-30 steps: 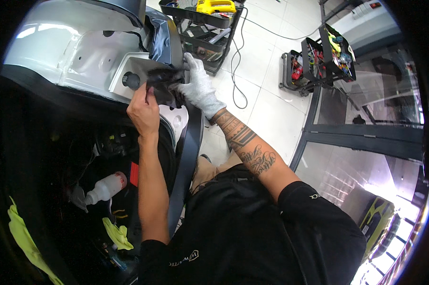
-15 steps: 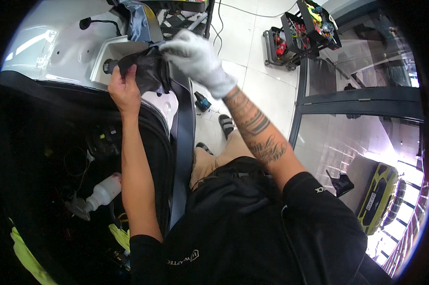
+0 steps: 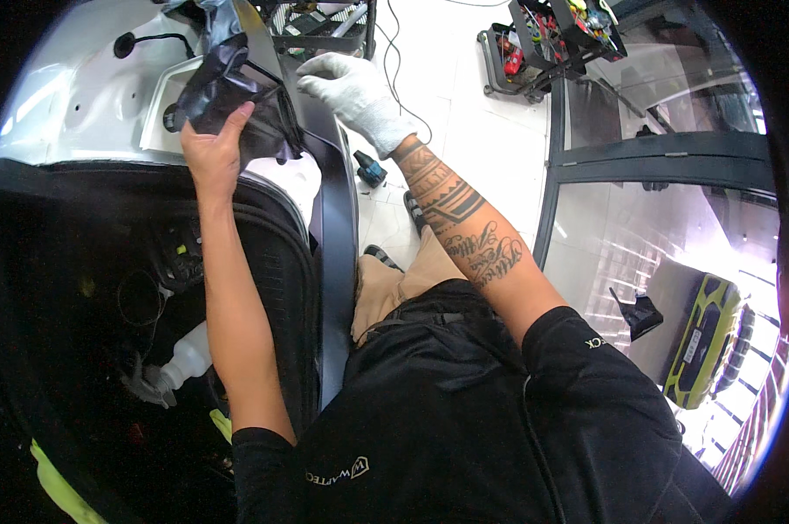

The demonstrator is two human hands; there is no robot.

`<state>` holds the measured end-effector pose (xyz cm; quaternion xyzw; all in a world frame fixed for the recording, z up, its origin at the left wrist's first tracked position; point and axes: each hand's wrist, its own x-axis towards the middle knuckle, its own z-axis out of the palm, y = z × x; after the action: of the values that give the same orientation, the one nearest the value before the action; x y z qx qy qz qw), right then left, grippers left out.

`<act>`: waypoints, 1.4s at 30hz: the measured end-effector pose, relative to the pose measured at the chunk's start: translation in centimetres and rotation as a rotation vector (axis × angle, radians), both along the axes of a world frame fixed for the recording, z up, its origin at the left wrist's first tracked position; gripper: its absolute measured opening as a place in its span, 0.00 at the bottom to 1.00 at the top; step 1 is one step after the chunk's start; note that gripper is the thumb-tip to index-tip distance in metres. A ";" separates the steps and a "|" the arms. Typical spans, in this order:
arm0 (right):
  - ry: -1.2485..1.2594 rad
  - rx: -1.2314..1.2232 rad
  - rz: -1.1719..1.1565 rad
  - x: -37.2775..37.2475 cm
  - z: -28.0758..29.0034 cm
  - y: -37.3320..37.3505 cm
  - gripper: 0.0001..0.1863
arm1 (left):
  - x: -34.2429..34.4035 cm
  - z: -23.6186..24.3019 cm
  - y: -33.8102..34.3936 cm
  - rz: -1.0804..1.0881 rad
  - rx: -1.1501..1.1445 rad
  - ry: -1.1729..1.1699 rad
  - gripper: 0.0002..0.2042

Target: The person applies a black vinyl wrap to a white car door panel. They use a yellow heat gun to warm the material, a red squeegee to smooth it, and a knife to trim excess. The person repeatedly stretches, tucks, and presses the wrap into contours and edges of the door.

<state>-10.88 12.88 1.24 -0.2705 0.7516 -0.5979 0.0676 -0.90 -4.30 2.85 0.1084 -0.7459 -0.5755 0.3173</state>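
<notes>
My bare left hand (image 3: pixel 212 150) grips a crumpled glossy black sheet of film (image 3: pixel 230 83) over the white recessed pocket (image 3: pixel 159 118) in the car's pale metal body (image 3: pixel 72 105). My white-gloved right hand (image 3: pixel 346 103) is just right of the film, beside the dark body edge (image 3: pixel 329 183), its fingers loosely bent with nothing visible in them. A round black cap on a cord (image 3: pixel 126 44) rests on the metal at upper left. The film hides much of the pocket.
Inside the dark trunk (image 3: pixel 98 288) lie a spray bottle (image 3: pixel 185 358) and yellow-green cloths (image 3: pixel 58 480). A dark power tool (image 3: pixel 370 170) lies on the tiled floor near my feet. A mesh cart (image 3: pixel 320 31), cables, a tool trolley (image 3: pixel 543 48) and glass panels (image 3: pixel 648 113) stand around.
My left hand has moved up and left with the film, which now covers more of the pocket. My gloved right hand has drawn slightly apart from the film, fingers more loosely bent.
</notes>
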 end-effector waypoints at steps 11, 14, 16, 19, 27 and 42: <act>0.186 -0.046 -0.066 0.3 -1.7 -1.8 0.10 | -1.4 0.6 1.1 -0.045 -0.115 0.055 0.15; 0.248 -0.030 -0.074 0.3 -1.9 -1.7 0.10 | -1.7 0.1 1.1 -0.009 -0.141 0.124 0.15; 0.263 -0.016 -0.081 0.6 -1.8 -2.0 0.10 | -1.9 0.2 1.0 -0.025 -0.114 0.164 0.15; 0.270 0.001 -0.114 0.7 -2.0 -2.3 0.09 | -2.1 0.5 1.5 -0.018 -0.120 0.169 0.15; 0.351 0.024 -0.233 1.0 -2.6 -2.9 0.14 | -1.8 0.7 1.6 0.027 -0.186 0.179 0.17; 0.422 0.039 -0.107 1.2 -0.8 -1.4 0.13 | -2.1 0.2 0.7 -0.050 -0.067 0.235 0.17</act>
<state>-9.67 11.52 0.40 -0.3480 0.7738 -0.5160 -0.1178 -3.04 -3.62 3.06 0.0109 -0.7249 -0.5665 0.3917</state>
